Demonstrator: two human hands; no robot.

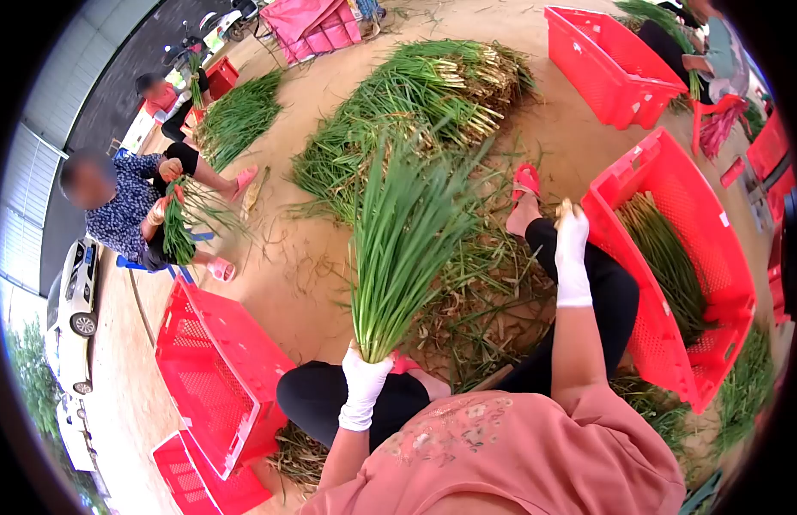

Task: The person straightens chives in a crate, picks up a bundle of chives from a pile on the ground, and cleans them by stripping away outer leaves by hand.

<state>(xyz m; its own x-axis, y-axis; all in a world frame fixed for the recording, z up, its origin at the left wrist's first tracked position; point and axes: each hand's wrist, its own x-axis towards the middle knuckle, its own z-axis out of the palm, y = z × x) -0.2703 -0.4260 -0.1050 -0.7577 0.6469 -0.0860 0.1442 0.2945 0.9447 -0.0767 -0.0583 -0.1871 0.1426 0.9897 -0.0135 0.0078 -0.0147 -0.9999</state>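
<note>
A fanned bunch of long green stalks (398, 245) stands upright in my left hand (364, 382), which wears a white glove and is wrapped round the pale lower ends. My right hand (571, 225), also in a white glove, is raised above my right knee, near the left edge of a red crate (729, 232). Its fingers are bent together, with something small and yellowish at their tips that I cannot make out. Inside that crate lies a pile of similar green stalks (664, 257). Loose leaves and trimmings (493, 292) cover the ground between my legs.
Ahead lies a large heap of green stalks (390, 112). Red crates stand at the left (214, 369), lower left (188, 481) and upper right (617, 69). A seated person (128, 193) at the left holds stalks; other people sit farther back on both sides.
</note>
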